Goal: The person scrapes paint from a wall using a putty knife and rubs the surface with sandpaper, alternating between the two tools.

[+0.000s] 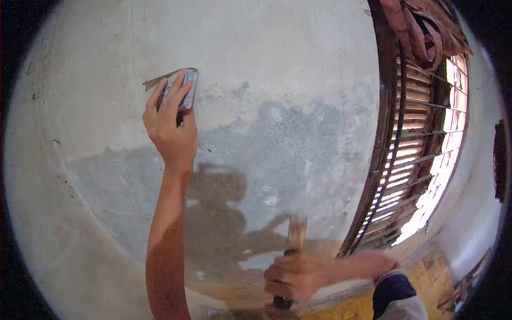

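Pressing a printed sheet (193, 80) against the wall (298, 133) at upper left with the left hand (173, 136); spreading the fingers a little over its face, but not showing clearly whether the thumb is pinching too. Seemingly working at the wall's surface, any shift of the sheet calling for light, even pressure. Sticking out a brown edge toward the left, slanting up to the right, yet hiding the long axis under the fingers. Closing the right hand (298, 277) round a brush (297, 234) at lower centre, blurring somewhat; pointing the bristles up, running the long axis near upright, leaning slightly right.
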Demonstrator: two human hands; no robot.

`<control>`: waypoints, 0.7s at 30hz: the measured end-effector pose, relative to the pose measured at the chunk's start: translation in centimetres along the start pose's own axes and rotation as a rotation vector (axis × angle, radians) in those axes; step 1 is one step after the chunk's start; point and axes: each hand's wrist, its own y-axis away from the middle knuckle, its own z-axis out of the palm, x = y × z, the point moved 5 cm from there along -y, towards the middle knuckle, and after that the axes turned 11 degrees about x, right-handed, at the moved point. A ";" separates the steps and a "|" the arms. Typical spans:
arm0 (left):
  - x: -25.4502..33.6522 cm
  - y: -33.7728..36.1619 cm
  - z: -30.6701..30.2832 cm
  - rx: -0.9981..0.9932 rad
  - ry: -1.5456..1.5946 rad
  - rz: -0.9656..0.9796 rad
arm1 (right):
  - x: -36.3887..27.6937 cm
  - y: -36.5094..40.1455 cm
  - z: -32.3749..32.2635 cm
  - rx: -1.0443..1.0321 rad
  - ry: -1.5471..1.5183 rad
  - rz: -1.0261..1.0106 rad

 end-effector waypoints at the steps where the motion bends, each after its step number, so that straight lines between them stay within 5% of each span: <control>1: 0.1 0.1 0.1 0.007 0.002 0.000 | -1.0 2.1 0.3 -0.009 -0.119 0.136; 4: 0.1 0.2 0.1 0.053 0.000 0.013 | -3.3 7.3 1.2 -0.151 -0.400 0.518; 7: 0.4 0.1 0.2 0.067 -0.044 0.094 | -4.7 13.2 2.9 -0.079 -0.377 0.827; 10: 1.3 1.2 -1.7 0.019 -0.026 -0.031 | -5.1 18.0 2.9 -0.012 -0.276 0.802; 14: 4.4 6.4 -8.9 -0.061 -0.001 -0.206 | -4.8 28.6 4.7 0.191 -0.316 1.058; 16: 4.7 12.6 -14.5 -0.201 0.011 -0.402 | -4.7 34.0 6.0 0.483 -0.301 1.197; 17: 5.4 16.3 -17.4 -0.166 0.066 -0.558 | -4.5 30.6 2.9 0.541 -0.403 1.198; 18: 6.4 19.9 -20.6 -0.257 -0.021 -0.598 | -4.1 30.9 3.0 0.568 -0.640 1.234; 20: 9.0 25.7 -25.8 -0.319 -0.104 -0.998 | -3.0 32.0 4.0 0.607 -1.121 1.281; 21: 11.2 27.8 -28.4 -0.320 -0.236 -1.031 | -2.3 32.0 4.9 0.669 -1.163 1.092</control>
